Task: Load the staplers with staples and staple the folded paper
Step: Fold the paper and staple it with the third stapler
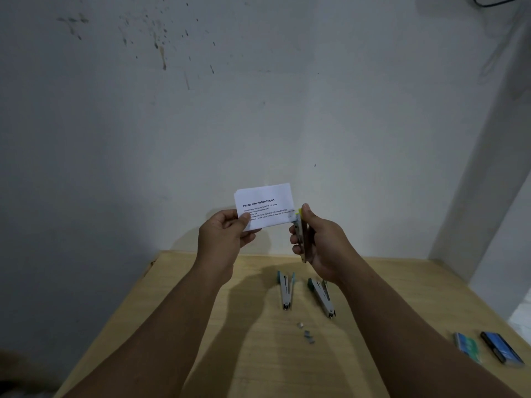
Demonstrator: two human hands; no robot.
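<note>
Right hand: fingers curled round the yellow stapler, its mouth at the paper's right edge. Left hand pinches the paper above the tabletop. Keep the paper taut, seat the edge fully, squeeze firmly.

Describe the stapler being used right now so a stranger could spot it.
Above the wooden table, the right hand grips a stapler at the folded paper's right edge. Its tip is yellow; the two staplers lying open on the table are teal-ended.
</note>
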